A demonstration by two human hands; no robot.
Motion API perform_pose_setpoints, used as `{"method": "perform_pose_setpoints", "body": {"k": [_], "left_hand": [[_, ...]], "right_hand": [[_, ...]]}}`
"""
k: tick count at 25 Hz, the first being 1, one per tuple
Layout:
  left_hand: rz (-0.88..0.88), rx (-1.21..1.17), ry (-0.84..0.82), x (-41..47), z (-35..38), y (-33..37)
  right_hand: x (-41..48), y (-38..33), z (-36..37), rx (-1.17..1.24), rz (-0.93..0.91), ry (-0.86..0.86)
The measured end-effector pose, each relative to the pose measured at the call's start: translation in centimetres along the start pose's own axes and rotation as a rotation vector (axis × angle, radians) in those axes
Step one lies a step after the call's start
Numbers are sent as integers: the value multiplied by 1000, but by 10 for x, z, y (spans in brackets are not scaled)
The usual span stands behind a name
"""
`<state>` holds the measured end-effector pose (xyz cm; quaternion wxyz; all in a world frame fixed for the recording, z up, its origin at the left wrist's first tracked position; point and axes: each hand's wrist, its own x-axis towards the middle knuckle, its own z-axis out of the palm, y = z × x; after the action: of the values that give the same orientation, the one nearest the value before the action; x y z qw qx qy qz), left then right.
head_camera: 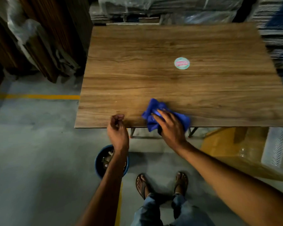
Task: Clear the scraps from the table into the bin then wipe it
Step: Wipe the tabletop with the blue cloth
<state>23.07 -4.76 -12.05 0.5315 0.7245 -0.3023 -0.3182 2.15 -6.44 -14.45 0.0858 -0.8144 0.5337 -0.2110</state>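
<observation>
A crumpled blue cloth [152, 110] lies on the near edge of the wooden table [170, 46]. My right hand [169, 128] presses down on the cloth and grips it. At the table's near edge, left of the cloth, my left hand [118, 129] has its fingers curled shut; I cannot see anything in them. On the floor below my left forearm stands a blue bin [99, 162] with scraps inside. A round white and green sticker [181, 63] is on the tabletop, right of centre.
Wrapped stacks of material stand behind the table and to its right. Dark wooden boards lean at the left. A yellow box [222, 144] sits on the floor under the table's right side. Yellow lines mark the grey floor. My feet in sandals are near the bin.
</observation>
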Motion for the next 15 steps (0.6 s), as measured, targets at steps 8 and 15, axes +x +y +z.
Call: {"method": "perform_pose_setpoints", "body": {"k": [8,15], "left_hand": [[156,163,-663,-122,147,28],[216,210,-989,-234,257,35]], "right_hand": [[-96,132,-131,784,1073,351],[-176,178,-226,1406,1257,306]]}}
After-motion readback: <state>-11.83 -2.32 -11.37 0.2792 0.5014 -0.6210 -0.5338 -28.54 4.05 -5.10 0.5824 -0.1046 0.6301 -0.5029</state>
